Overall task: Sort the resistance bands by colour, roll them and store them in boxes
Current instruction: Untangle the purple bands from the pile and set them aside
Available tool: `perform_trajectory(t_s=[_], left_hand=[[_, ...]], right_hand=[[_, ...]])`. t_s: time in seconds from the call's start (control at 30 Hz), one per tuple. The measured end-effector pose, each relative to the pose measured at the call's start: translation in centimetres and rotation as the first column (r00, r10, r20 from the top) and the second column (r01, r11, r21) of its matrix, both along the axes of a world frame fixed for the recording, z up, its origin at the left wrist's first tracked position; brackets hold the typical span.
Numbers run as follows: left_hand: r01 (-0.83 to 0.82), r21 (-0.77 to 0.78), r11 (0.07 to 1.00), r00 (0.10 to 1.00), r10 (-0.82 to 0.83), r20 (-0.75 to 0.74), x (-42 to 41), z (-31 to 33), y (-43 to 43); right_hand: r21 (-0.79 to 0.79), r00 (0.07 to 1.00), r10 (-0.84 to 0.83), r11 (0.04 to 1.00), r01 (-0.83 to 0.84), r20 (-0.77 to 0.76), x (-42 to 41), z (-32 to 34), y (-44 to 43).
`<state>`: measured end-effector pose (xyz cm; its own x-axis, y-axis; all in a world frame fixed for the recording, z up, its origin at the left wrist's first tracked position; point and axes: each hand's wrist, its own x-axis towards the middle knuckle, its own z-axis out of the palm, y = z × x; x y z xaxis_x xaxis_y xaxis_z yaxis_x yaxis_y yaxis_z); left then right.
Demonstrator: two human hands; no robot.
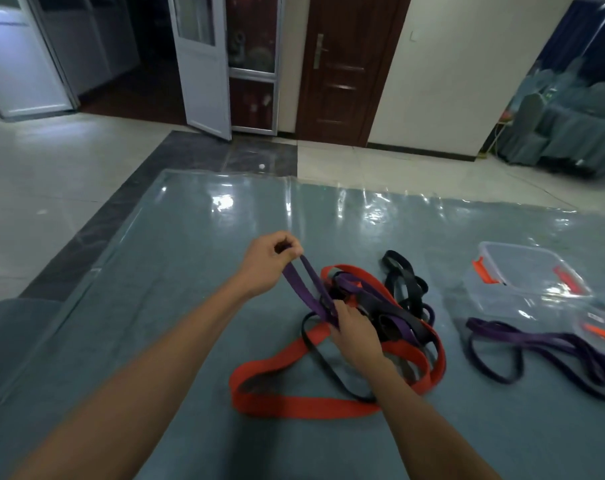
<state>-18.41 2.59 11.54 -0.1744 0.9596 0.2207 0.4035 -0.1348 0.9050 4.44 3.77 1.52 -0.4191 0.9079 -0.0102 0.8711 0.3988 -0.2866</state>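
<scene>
Pulling a purple band [306, 289] free of the pile [380, 317], my left hand [269, 259] pinches its looped end, raised off the surface [176, 306], while my right hand [354, 329] grips the same band down at the pile. It looks threaded through the red band [294, 403] and black bands [403, 275]; a hard tug could cinch them tighter or drag everything along. A second purple band [536, 344] lies beside the box [522, 268].

Tangled pile of bands [394, 311] lying mid-tabletop [148, 341]. Lidded box [526, 271] sitting to its right, farther back, with loose bands [536, 341] lying just in front of it. Left hand [266, 263] pinching the stretched band [295, 284] left of and behind the pile; right hand [354, 332] gripping it at the pile's near side.
</scene>
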Motion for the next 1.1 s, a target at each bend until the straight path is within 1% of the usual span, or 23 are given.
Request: perform_trajectory(t_s=[0.03, 0.13, 0.23, 0.37, 0.43, 0.5, 0.57, 0.67, 0.77, 0.8, 0.9, 0.97, 1.03, 1.1], left_hand=[[-0.019, -0.001, 1.000, 1.000, 0.019, 0.015, -0.3, -0.3, -0.2], [-0.091, -0.038, 0.995, 0.991, 0.094, 0.092, -2.1, -1.4, -0.4], [-0.105, -0.078, 0.991, 0.985, 0.114, 0.129, -3.4, -2.6, -0.6], [-0.083, -0.101, 0.991, 0.976, 0.101, 0.192, -2.5, -3.5, -0.1], [-0.057, -0.133, 0.989, 0.972, 0.086, 0.220, -1.4, -3.9, 0.1], [-0.018, -0.165, 0.986, 0.982, 0.048, 0.183, 0.0, -4.3, 0.1], [0.036, -0.169, 0.985, 0.989, -0.012, 0.144, 1.5, -5.0, -0.2], [0.141, -0.172, 0.975, 0.977, -0.110, 0.181, 3.6, -6.1, -0.9], [0.205, -0.208, 0.956, 0.978, -0.191, 0.084, 5.3, -7.2, -1.0], [0.219, -0.211, 0.953, 0.975, -0.206, 0.083, 5.7, -7.5, -0.8], [0.260, -0.194, 0.946, 0.965, -0.247, 0.087, 7.7, -8.1, 0.1], [0.298, -0.140, 0.944, 0.953, -0.288, 0.089, 9.7, -8.2, 0.7], [0.323, -0.087, 0.942, 0.944, -0.316, 0.093, 12.5, -7.3, 1.1], [0.376, -0.056, 0.925, 0.919, -0.364, 0.151, 15.8, -7.0, 1.8]], right_hand=[[0.012, 1.000, -0.018, 1.000, 0.018, -0.016, 0.0, 0.3, 0.3], [0.027, 0.984, -0.066, 0.997, 0.071, -0.167, 0.2, 2.6, 1.8], [0.143, 0.953, -0.050, 0.985, 0.096, -0.298, 0.9, 6.4, 3.3], [0.295, 0.912, -0.004, 0.946, 0.137, -0.411, 0.7, 12.4, 5.8], [0.342, 0.892, 0.036, 0.930, 0.135, -0.450, 0.0, 15.2, 6.5], [0.372, 0.886, 0.072, 0.921, 0.118, -0.459, -0.7, 17.0, 6.7], [0.394, 0.899, 0.105, 0.916, 0.079, -0.425, -1.2, 17.8, 6.6], [0.353, 0.922, 0.110, 0.935, 0.031, -0.373, -1.5, 17.7, 6.2], [0.326, 0.905, 0.115, 0.945, 0.027, -0.410, -0.9, 17.1, 5.7], [0.312, 0.894, 0.112, 0.949, 0.033, -0.435, -0.5, 17.0, 5.5], [0.255, 0.847, 0.078, 0.965, 0.069, -0.525, 1.5, 16.6, 5.2], [0.224, 0.811, 0.039, 0.968, 0.115, -0.583, 3.2, 16.3, 5.2], [0.167, 0.788, -0.033, 0.971, 0.171, -0.615, 5.1, 16.0, 5.3], [0.104, 0.771, -0.116, 0.968, 0.230, -0.626, 7.0, 15.7, 5.4]])
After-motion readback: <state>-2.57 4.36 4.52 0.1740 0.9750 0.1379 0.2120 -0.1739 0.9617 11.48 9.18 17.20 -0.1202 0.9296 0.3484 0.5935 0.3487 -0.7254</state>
